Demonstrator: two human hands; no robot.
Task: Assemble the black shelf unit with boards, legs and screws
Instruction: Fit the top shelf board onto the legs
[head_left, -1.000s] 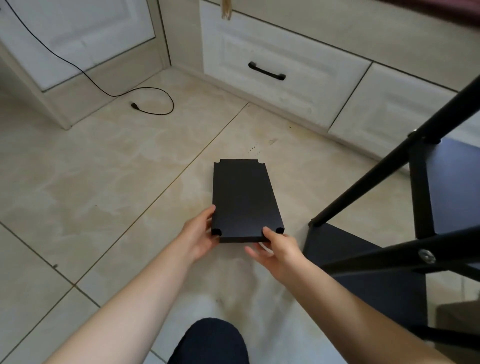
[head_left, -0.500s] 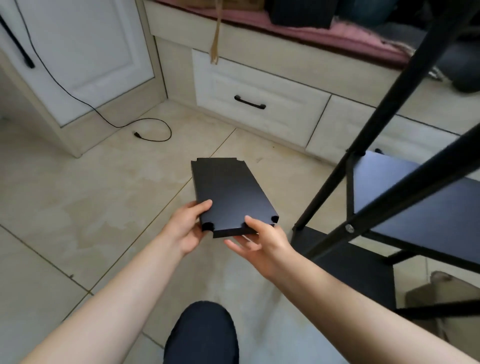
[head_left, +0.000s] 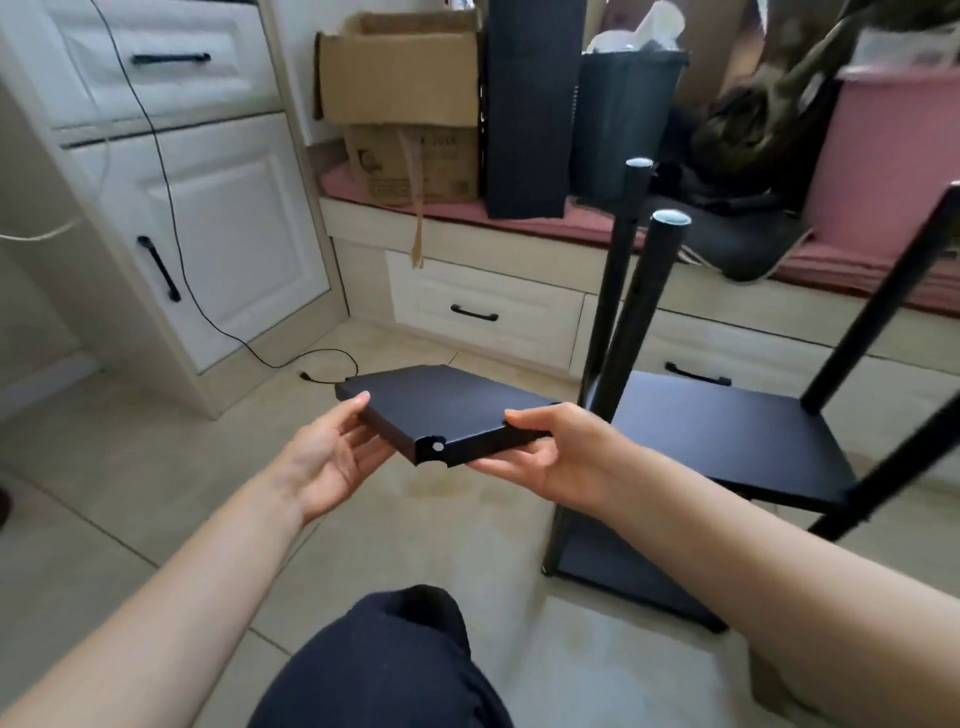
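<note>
At frame centre, hands: left hand (head_left: 332, 457) and right hand (head_left: 561, 457) each grip an edge of the black board (head_left: 447, 415).
Change: board, on the floor a second ago, is now lifted and turned corner-first.
Further right: half-built shelf frame (head_left: 727, 431) with upright legs (head_left: 647, 306); the board likely goes there next.

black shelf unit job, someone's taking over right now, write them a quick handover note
Left hand and right hand each grip an edge of the loose black board, held in the air above the floor, notched corner with a fitting facing the camera.
The partly built shelf unit stands to the right: two boards fixed between the legs, whose tops are free.
Left: seat this board between the legs and screw it in. No screws in view.
</note>
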